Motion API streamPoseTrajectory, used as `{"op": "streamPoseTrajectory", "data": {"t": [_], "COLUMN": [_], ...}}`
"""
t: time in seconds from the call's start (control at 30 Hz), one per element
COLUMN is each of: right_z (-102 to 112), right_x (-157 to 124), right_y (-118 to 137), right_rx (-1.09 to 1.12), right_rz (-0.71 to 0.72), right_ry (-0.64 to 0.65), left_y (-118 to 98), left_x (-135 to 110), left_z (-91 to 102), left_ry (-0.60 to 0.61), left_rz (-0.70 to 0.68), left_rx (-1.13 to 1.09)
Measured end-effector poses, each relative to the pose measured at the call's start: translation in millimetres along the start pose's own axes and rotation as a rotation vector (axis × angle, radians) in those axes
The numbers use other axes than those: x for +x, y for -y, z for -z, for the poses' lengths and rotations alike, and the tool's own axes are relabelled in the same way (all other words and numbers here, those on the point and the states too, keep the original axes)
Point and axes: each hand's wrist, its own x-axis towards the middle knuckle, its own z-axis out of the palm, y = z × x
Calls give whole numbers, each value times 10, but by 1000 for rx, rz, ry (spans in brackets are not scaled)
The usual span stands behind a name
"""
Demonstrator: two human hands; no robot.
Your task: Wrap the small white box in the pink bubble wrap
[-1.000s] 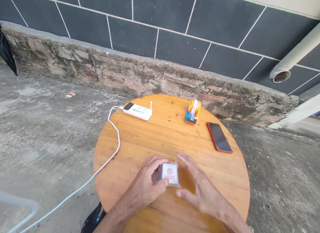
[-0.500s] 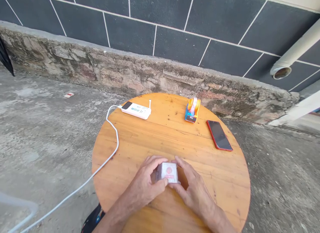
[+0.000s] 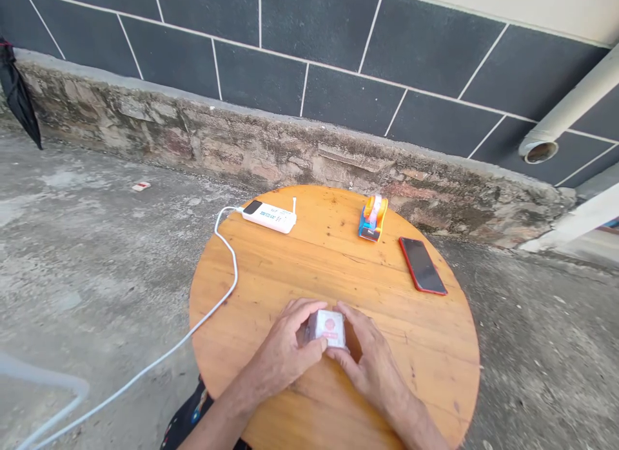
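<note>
Between my two hands is a small white box [image 3: 331, 327] with a red print on its top face, seemingly in a clear wrapping. My left hand [image 3: 291, 343] grips its left side, the thumb along the near edge and the fingers around the far side. From the right, my right hand [image 3: 368, 353] closes on it with thumb and forefinger at the near and far corners. The box is over the near middle of the round wooden table [image 3: 309, 269]; whether it rests on the wood I cannot tell.
A white power bank [image 3: 269, 216] with a white cable [image 3: 235, 269] lies at the back left. At the back right stands a blue and yellow tape dispenser [image 3: 372, 219], with a red-edged phone [image 3: 422, 265] nearer. Behind are a stone ledge and a tiled wall, with a drainpipe [image 3: 563, 118] to the right.
The view has shifted slightly, so the table's contents sit a little lower. Both hands keep their hold on the box, with hardly any movement.
</note>
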Motion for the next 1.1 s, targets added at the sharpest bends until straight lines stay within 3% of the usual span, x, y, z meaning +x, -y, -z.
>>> {"op": "streamPoseTrajectory", "data": {"t": [0.2,0.47,0.8,1.1], "right_z": [-35,89,128,140], "right_x": [10,-55,-6,29], "right_y": [4,48,128,174], "right_rx": [-7,-85,-174,-268], "right_rz": [-9,-8,63,157], "right_ry": [-24,15,33,7], "left_y": [3,17,25,30], "left_x": [2,-42,-44,-26], "left_z": [13,39,24,23], "left_ry": [29,40,41,18], "left_rz": [16,-6,-97,-87], "left_rx": [-1,-40,4,15]}}
